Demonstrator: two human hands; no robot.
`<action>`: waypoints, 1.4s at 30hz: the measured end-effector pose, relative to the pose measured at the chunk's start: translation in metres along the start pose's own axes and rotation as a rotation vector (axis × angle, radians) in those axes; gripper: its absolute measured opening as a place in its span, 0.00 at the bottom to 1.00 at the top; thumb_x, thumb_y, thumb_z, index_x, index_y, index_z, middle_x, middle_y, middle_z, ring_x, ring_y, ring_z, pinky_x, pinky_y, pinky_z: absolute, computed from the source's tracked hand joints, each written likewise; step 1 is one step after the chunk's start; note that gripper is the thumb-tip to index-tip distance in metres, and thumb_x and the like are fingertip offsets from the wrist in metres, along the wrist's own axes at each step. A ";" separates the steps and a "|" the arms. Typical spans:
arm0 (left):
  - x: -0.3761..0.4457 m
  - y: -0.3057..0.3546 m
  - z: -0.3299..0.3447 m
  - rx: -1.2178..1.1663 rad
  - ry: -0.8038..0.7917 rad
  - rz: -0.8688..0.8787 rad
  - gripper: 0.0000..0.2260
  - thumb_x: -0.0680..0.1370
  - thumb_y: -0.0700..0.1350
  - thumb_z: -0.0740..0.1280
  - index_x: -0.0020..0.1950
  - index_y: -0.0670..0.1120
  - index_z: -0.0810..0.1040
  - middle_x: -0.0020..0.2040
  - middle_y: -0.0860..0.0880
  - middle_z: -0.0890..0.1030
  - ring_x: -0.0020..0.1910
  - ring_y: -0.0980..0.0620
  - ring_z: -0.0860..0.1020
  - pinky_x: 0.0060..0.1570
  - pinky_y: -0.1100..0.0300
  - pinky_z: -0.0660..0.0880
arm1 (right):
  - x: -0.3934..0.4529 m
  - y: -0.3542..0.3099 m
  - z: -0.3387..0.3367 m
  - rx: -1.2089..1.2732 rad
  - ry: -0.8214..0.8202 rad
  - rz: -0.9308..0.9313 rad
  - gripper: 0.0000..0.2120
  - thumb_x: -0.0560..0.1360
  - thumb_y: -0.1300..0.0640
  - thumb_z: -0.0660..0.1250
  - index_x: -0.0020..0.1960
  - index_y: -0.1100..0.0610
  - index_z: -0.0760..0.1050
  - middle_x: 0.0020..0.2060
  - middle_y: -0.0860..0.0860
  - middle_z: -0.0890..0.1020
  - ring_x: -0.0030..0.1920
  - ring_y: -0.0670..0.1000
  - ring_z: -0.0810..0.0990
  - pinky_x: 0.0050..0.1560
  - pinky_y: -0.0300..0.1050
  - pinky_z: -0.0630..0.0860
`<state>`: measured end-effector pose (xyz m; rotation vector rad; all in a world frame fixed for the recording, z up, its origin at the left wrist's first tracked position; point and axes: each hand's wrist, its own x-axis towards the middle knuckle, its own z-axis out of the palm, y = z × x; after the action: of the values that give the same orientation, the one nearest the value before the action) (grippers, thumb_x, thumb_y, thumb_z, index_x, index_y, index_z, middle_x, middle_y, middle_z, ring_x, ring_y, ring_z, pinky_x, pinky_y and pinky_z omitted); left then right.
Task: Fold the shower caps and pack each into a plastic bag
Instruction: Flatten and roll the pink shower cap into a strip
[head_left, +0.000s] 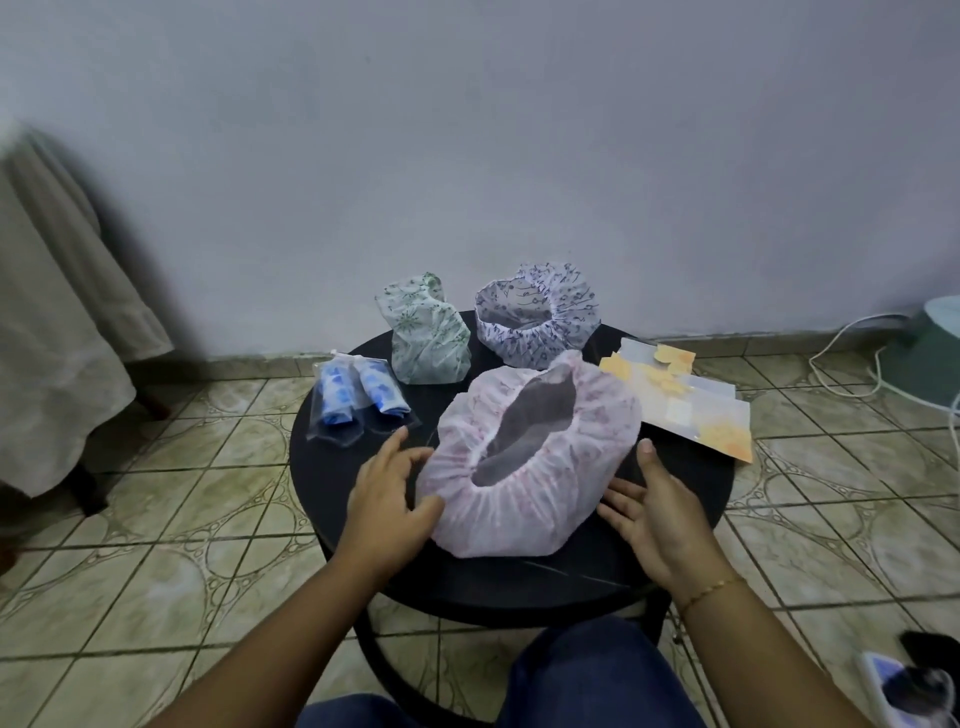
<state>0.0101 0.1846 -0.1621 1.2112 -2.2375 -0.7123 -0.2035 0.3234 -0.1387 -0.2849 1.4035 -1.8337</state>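
Step in hand looks like the start of folding cap three: the pale pink puffy plastic shower cap (530, 457) sits opening-up on the round black table (675, 525), between both hands. Left hand (387, 493) has its fingers nearly straight, tips touching the cap's left side, gripping nothing. Right hand (649, 514) is palm-up and spread, fingertips at or just under the cap's right edge; cannot tell if they bear any weight. Beyond the left fingers: two clear plastic bags with rolled blue caps (353, 402), so two seem done. Past the pink cap: a green-patterned white cap (428, 332) and a purple-patterned white cap (537, 312), unpacked. Beyond the right fingers: a stack of yellow-printed clear bags (691, 400). Next move probably needs flattening the air out, then folding narrow enough for a bag.
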 end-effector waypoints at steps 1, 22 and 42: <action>-0.003 0.002 0.001 -0.041 0.016 0.005 0.24 0.65 0.57 0.57 0.58 0.55 0.75 0.73 0.55 0.63 0.71 0.52 0.60 0.68 0.51 0.59 | -0.003 0.003 0.003 0.020 -0.018 -0.007 0.09 0.80 0.48 0.57 0.49 0.51 0.74 0.48 0.55 0.80 0.50 0.53 0.79 0.53 0.49 0.74; 0.049 0.026 -0.007 -0.730 -0.284 -0.662 0.17 0.74 0.59 0.67 0.46 0.44 0.81 0.34 0.49 0.82 0.39 0.49 0.77 0.45 0.55 0.71 | 0.011 -0.003 0.005 -0.336 0.145 -0.008 0.15 0.73 0.50 0.69 0.44 0.64 0.77 0.44 0.56 0.81 0.38 0.51 0.75 0.37 0.44 0.66; 0.023 -0.016 -0.026 -0.188 -0.180 -0.341 0.45 0.63 0.44 0.73 0.76 0.50 0.55 0.74 0.44 0.61 0.69 0.46 0.67 0.63 0.50 0.70 | 0.033 -0.008 -0.025 -0.145 0.024 0.021 0.20 0.74 0.57 0.70 0.63 0.63 0.71 0.54 0.58 0.80 0.49 0.55 0.80 0.42 0.46 0.78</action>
<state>0.0252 0.1521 -0.1493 1.4988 -2.0629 -1.1771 -0.2435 0.3186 -0.1494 -0.3207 1.5533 -1.7269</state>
